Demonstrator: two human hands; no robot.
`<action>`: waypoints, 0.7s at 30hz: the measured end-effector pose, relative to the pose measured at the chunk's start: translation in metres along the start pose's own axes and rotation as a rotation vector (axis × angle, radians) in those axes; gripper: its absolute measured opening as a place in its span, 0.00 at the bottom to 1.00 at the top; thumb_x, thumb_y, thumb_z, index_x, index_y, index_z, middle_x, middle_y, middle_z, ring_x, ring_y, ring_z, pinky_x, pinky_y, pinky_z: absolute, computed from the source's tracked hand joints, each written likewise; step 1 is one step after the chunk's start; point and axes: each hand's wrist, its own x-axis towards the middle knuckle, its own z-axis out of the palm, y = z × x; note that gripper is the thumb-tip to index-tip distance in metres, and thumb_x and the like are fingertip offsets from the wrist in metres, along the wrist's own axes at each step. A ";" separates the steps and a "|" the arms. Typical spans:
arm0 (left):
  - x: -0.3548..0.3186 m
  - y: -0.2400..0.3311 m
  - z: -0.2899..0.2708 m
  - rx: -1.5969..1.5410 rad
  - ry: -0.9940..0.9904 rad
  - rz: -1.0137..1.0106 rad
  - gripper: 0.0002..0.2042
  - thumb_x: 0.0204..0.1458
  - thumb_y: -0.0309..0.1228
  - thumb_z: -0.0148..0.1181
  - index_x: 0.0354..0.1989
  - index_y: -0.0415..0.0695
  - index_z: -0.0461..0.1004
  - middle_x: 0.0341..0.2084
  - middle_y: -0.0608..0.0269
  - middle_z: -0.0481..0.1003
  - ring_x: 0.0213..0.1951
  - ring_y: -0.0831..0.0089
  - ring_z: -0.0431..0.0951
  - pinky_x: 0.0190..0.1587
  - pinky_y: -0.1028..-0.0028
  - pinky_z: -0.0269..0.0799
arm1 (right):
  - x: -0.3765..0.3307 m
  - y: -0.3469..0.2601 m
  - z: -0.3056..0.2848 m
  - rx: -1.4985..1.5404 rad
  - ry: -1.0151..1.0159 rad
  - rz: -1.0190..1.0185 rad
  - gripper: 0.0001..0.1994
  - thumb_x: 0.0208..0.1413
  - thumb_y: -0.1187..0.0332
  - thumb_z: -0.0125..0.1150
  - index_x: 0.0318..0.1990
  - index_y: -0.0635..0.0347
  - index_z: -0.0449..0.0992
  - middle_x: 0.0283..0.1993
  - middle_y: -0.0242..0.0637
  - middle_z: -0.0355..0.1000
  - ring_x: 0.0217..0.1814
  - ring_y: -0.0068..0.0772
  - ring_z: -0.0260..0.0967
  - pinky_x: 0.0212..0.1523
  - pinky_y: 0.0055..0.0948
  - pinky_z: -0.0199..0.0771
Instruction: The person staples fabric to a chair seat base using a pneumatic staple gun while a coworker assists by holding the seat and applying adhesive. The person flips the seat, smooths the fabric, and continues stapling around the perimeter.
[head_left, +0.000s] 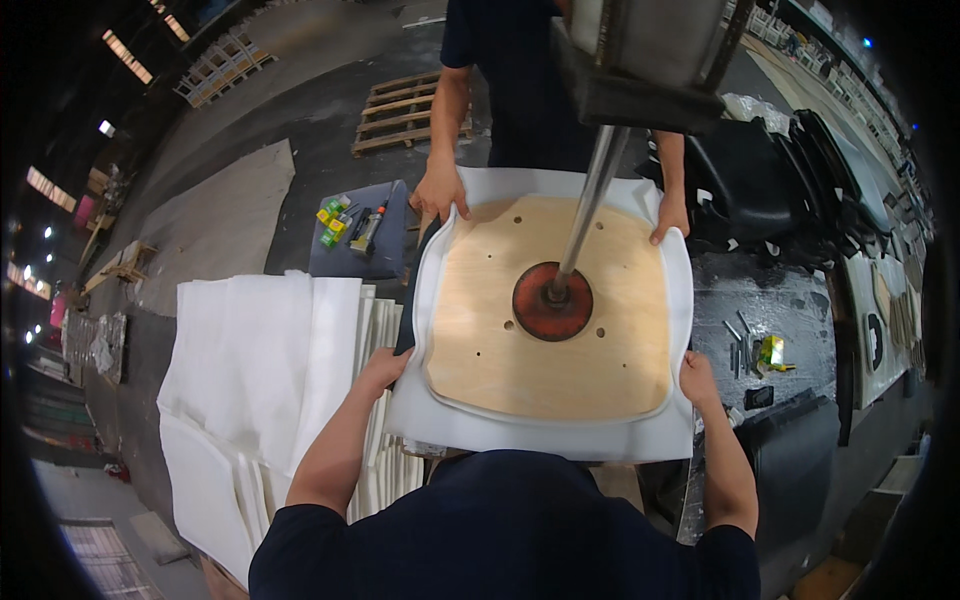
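A stack of white foam sheets [250, 380] lies far left; beside it the person's left hand [383, 370] curls closed on the near-left corner of the white foam pad [560, 438], fingers tucked under its edge; a plywood seat board [550, 340] sits on the pad, pinned at its centre by a red press disc [552, 302] on a steel rod [590, 200]; the right hand [697, 380] grips the near-right corner likewise; opposite, a co-worker's hands [440, 190] hold the far edge.

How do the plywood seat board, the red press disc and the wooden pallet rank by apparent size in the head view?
1. Plywood seat board, clearly largest.
2. Wooden pallet, though it lies farther off, so it may really be bigger.
3. Red press disc, smallest.
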 end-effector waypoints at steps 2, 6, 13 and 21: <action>0.003 0.008 0.004 0.095 -0.022 0.006 0.32 0.65 0.52 0.69 0.52 0.26 0.82 0.40 0.46 0.86 0.37 0.57 0.88 0.38 0.58 0.82 | -0.001 0.004 -0.005 -0.055 0.025 -0.009 0.13 0.70 0.71 0.54 0.44 0.71 0.84 0.36 0.52 0.83 0.39 0.35 0.82 0.43 0.39 0.78; -0.002 0.008 0.001 -0.018 -0.131 0.065 0.28 0.64 0.50 0.70 0.51 0.30 0.83 0.37 0.54 0.85 0.33 0.67 0.84 0.35 0.64 0.79 | -0.004 0.006 -0.005 -0.066 0.099 -0.019 0.13 0.70 0.67 0.57 0.39 0.71 0.81 0.33 0.60 0.78 0.35 0.45 0.81 0.40 0.44 0.76; -0.017 -0.012 -0.007 -0.112 -0.206 0.148 0.15 0.68 0.44 0.67 0.37 0.44 0.77 0.27 0.73 0.75 0.27 0.80 0.71 0.28 0.73 0.67 | -0.007 -0.016 0.000 -0.126 0.112 -0.004 0.23 0.71 0.59 0.64 0.26 0.68 0.72 0.19 0.36 0.60 0.25 0.23 0.57 0.27 0.40 0.61; -0.036 -0.028 -0.031 -0.264 -0.174 0.039 0.13 0.70 0.44 0.65 0.43 0.48 0.77 0.26 0.77 0.72 0.24 0.85 0.66 0.27 0.78 0.62 | -0.009 -0.019 0.010 -0.196 0.115 -0.036 0.25 0.69 0.56 0.67 0.23 0.66 0.71 0.18 0.45 0.62 0.21 0.30 0.57 0.26 0.43 0.61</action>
